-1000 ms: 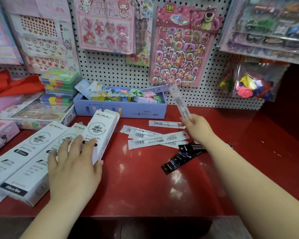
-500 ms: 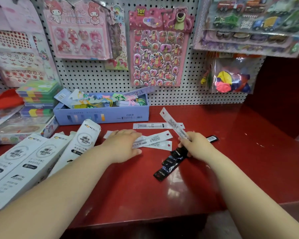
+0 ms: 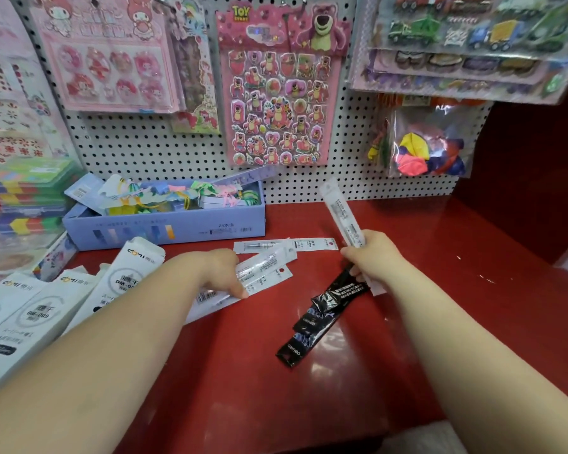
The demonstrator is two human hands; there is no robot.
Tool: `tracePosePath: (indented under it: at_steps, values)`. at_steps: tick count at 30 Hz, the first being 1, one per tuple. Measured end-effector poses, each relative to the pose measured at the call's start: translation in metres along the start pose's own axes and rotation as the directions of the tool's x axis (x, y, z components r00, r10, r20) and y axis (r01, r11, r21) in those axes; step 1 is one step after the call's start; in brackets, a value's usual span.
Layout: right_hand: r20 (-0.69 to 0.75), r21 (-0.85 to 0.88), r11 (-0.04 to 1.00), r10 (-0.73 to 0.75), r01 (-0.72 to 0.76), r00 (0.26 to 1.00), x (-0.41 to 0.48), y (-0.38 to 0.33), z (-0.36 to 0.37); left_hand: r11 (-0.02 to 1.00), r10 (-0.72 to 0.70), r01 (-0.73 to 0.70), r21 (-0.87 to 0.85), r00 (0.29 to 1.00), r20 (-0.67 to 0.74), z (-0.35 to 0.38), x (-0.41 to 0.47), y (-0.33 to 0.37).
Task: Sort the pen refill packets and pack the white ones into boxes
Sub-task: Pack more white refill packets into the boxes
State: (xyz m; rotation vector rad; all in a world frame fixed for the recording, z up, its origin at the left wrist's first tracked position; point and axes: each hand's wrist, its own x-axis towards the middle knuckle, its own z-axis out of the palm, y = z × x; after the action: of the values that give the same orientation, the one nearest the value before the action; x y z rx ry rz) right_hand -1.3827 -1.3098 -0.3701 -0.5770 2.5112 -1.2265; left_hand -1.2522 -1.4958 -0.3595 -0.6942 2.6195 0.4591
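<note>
My right hand (image 3: 373, 257) grips a white refill packet (image 3: 341, 213) that sticks up and away from the red counter. Just below that hand lie black refill packets (image 3: 322, 314) in a loose overlapping row. My left hand (image 3: 225, 273) lies on a small heap of white refill packets (image 3: 266, 268) in the middle of the counter, fingers curled onto them. One more white packet (image 3: 286, 245) lies flat behind the heap. Three long white boxes (image 3: 40, 319) lie side by side at the left; the nearest one (image 3: 125, 276) has its end flap open.
A blue carton (image 3: 177, 224) full of colourful stationery stands against the pegboard. Stacked coloured cases (image 3: 30, 191) sit at far left. Sticker sheets (image 3: 276, 93) and a bag of balloons (image 3: 430, 152) hang on the pegboard. The red counter (image 3: 440, 244) ends at a red side wall on the right.
My left hand left the white box and moved right onto the heap of white packets. My right hand, still holding its white packet, came down beside the black packets.
</note>
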Motion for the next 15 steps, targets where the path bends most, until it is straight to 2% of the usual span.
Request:
tracePosePath:
  at_steps: [3, 6, 8, 11, 15]
  values:
    - [0.043, -0.191, 0.979, -0.069, 0.076, 0.997, 0.013, -0.009, 0.011, 1.000, -0.008, 0.008, -0.020, 1.000, 0.020, -0.003, 0.000, 0.000]
    - [0.125, -0.332, 0.932, -0.110, 0.146, 0.986, 0.022, -0.021, 0.022, 0.999, 0.021, -0.024, -0.035, 0.996, -0.082, -0.001, -0.002, -0.001]
    - [0.210, -0.397, 0.900, -0.099, 0.178, 0.973, 0.029, -0.029, 0.027, 0.994, 0.016, -0.028, -0.109, 0.994, -0.109, -0.001, -0.005, -0.008]
    - [0.326, -0.395, 0.899, -0.058, 0.192, 0.944, 0.035, -0.035, 0.030, 0.956, -0.047, -0.012, -0.293, 0.980, -0.195, 0.000, -0.011, -0.026]
    - [0.360, -0.348, 0.913, -0.081, 0.215, 0.930, 0.033, -0.033, 0.027, 0.812, -0.099, -0.082, -0.578, 0.956, -0.275, 0.003, -0.020, -0.039]
